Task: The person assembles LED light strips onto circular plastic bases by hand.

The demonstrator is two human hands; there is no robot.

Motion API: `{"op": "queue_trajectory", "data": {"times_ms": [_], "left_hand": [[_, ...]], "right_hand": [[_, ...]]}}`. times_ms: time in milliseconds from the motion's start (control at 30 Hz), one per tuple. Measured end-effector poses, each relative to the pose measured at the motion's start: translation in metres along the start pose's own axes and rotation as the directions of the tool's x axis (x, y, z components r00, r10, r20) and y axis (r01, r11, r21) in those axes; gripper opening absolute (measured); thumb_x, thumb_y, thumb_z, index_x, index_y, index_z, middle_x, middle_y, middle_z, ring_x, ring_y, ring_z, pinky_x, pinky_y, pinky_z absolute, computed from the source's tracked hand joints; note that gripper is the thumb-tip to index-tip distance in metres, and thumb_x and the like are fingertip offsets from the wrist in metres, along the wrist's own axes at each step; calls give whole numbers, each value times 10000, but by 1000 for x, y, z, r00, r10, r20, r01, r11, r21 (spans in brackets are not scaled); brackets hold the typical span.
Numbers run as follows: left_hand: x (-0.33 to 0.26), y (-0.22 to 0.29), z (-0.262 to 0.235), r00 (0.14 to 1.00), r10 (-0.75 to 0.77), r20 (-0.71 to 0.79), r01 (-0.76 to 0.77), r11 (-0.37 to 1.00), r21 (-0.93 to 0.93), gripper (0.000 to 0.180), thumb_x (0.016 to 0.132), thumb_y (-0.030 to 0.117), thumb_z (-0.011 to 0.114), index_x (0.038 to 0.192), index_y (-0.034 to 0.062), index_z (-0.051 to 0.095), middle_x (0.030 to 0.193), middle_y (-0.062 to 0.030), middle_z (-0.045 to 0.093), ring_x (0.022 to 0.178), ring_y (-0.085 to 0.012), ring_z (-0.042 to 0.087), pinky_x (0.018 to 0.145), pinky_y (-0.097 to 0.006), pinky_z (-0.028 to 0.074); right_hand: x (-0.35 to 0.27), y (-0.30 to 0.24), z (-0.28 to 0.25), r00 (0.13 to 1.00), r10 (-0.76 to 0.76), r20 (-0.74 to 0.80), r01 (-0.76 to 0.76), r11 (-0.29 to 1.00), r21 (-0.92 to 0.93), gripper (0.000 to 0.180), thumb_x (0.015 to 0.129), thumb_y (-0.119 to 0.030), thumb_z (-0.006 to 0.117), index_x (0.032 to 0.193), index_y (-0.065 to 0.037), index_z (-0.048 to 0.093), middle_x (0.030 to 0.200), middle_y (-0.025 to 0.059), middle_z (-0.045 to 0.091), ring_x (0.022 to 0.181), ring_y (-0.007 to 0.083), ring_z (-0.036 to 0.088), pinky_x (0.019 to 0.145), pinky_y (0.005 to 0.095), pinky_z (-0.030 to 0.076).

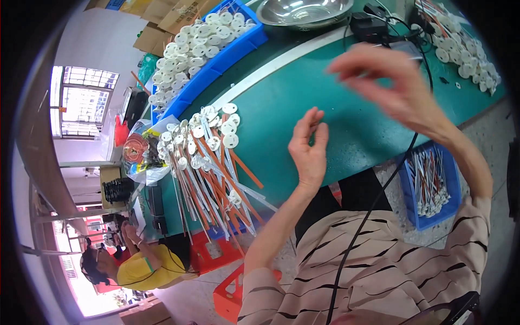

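Head view: left hand point(309, 149) raised over the green table point(281, 108), forearm coming up from lower edge, palm edge-on, fingers upright & loosely curled, thumb close to fingertips; can't tell if anything is pinched, nothing visible in it; right hand point(392, 86) higher & further right, motion-blurred, wrist bent, fingers spread & drooping fwd over table, looks empty though blur hides detail; right forearm runs down to striped sleeve point(379, 260). Nearest things: pile of white discs on orange/white rods point(208, 162), lying on table just left of left hand, not touching it; blue tray point(216, 49) of more discs beyond pile at table's far-left edge; steel bowl point(303, 11) at top; black cable point(374, 206) runs from chest up past right wrist to black box point(368, 24); more discs point(466, 51) top right; blue bin point(430, 187) of rods on floor under right arm; another person in yellow point(141, 268) lower left.
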State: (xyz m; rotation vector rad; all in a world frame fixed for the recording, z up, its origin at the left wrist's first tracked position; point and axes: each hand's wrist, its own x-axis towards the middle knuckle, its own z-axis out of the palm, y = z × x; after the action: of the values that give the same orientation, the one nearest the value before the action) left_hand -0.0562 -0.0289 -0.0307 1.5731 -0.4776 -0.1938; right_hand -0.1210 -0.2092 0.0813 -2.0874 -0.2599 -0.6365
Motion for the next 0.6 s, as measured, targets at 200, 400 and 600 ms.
{"op": "queue_trajectory", "data": {"times_ms": [200,400,600], "left_hand": [[-3,-18,1,1000,6,-2,-7,997,-73,215,806,86,622,1010,21,608,909,-103,642,880,-213,593,791,-316,440],[-10,-1,-11,942,276,189,-323,898,300,269,746,36,626,1004,-30,597,1003,-177,608,978,-300,562,847,-368,420],[-40,10,-63,905,283,319,-419,727,544,475,721,65,637,1173,-25,522,1199,-200,488,1124,-385,426,940,-423,351]], "right_hand": [[75,-3,138,849,-304,433,338,941,-2,255,724,-34,583,978,-53,606,888,117,620,823,314,594,681,419,480],[109,8,236,801,-379,464,478,871,-114,199,762,-71,564,959,-87,583,921,127,540,884,306,564,709,430,475],[118,23,269,768,-472,433,629,687,-365,155,744,-136,584,898,-123,588,977,68,502,933,226,528,657,385,465]]}}
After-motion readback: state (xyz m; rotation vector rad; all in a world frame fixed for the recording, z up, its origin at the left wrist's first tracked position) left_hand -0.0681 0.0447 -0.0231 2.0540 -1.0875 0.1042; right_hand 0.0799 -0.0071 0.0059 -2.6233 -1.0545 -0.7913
